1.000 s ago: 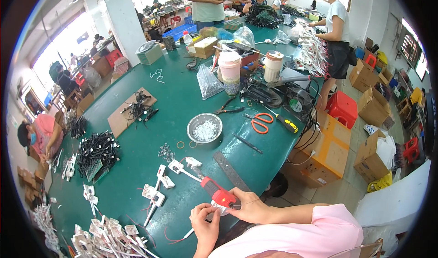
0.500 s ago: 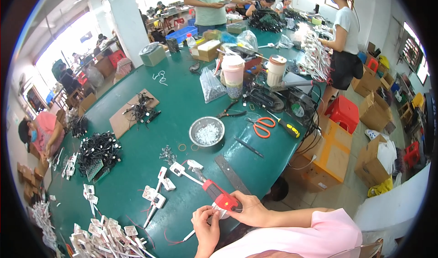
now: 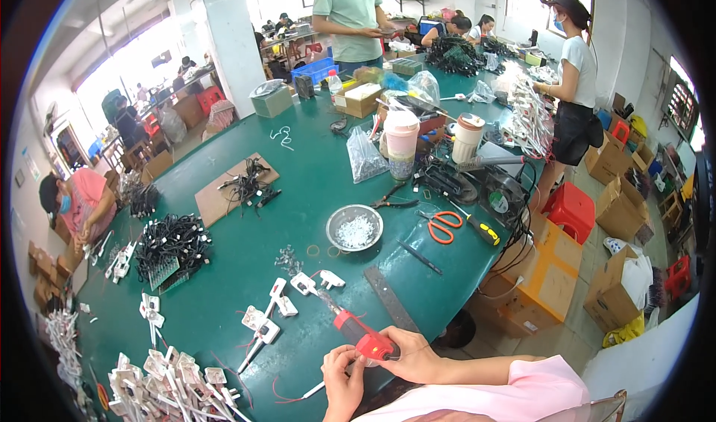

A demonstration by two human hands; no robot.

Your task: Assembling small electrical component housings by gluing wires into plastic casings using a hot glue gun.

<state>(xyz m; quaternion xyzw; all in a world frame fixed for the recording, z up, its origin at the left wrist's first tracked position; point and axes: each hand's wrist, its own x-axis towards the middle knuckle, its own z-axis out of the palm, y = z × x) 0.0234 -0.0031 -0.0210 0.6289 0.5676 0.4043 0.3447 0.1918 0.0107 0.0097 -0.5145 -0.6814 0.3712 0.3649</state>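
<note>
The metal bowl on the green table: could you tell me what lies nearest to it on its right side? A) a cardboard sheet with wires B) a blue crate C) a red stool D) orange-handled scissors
D: the orange-handled scissors lie on the table just right of the metal bowl.

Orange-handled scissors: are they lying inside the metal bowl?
No, the orange-handled scissors lie flat on the green table, to the right of the metal bowl, which holds only small white parts.
</note>
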